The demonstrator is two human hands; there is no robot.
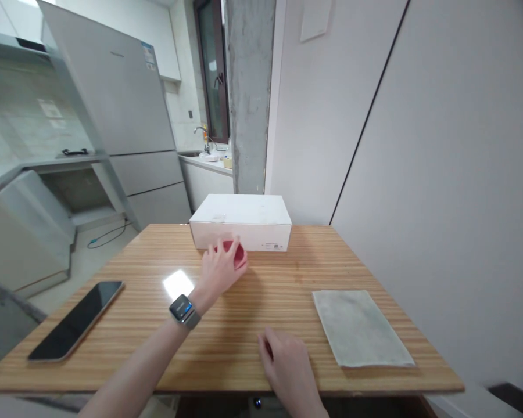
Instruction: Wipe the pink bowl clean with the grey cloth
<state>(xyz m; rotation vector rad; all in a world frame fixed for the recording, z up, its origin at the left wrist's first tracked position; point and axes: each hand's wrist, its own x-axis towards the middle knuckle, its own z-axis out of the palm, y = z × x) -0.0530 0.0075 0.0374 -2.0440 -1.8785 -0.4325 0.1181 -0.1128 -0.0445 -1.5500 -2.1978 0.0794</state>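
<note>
My left hand, with a smartwatch on its wrist, reaches forward over the wooden table and is closed around a small red object just in front of a white cardboard box. Most of the red object is hidden by the fingers. My right hand rests on the table near its front edge, its fingers curled under; whether anything lies beneath them is not visible.
A black phone lies face up at the table's left. A folded grey-green cloth lies at the right. A white wall runs along the right side. Behind the table stand a fridge, a concrete pillar and a sink counter.
</note>
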